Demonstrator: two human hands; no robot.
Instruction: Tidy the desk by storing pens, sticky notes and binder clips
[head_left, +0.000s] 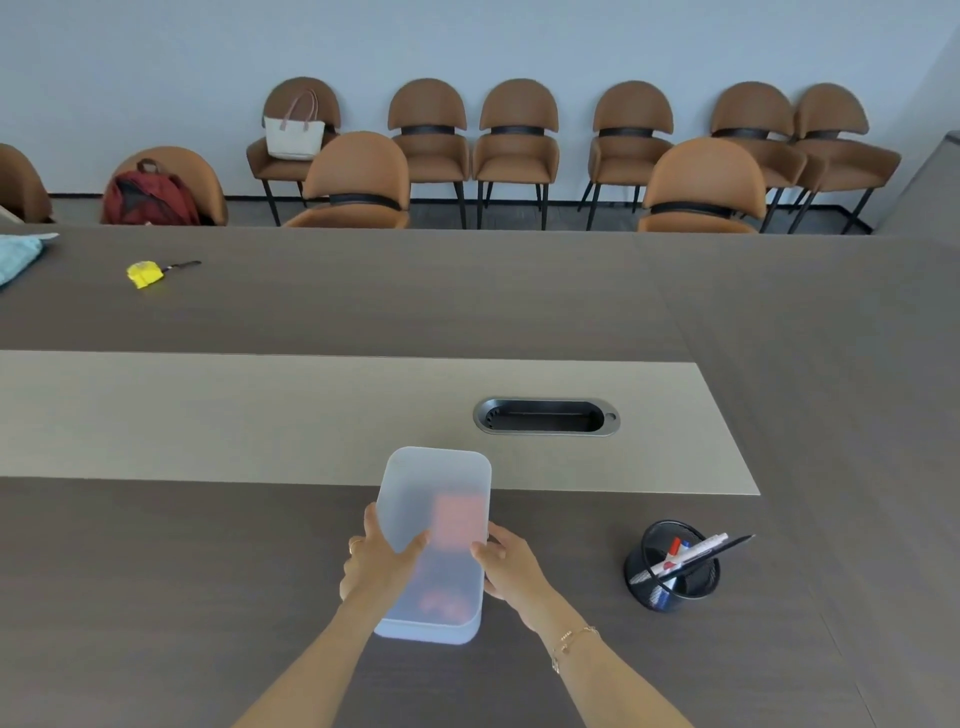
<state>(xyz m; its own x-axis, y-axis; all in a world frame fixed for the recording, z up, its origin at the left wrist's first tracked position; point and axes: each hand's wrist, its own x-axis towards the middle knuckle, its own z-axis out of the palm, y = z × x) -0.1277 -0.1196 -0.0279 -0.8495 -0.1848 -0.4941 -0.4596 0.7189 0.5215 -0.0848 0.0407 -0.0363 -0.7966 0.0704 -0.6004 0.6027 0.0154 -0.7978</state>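
Note:
A translucent white plastic box (436, 483) with its lid on lies on the dark desk in front of me. Through the frosted lid I make out an orange-red pad of sticky notes (460, 519) and blurred dark and red shapes lower down. My left hand (379, 558) grips the box's left side, thumb on the lid. My right hand (506, 564) holds the right side, fingers on the lid. A black mesh pen cup (670, 571) to the right holds several pens (696, 553) leaning right.
A black oval cable port (545, 415) sits in the beige centre strip beyond the box. Far left on the table lie a yellow object with a black pen (148, 273) and a light blue cloth (18, 254). Brown chairs (358, 182) line the far side.

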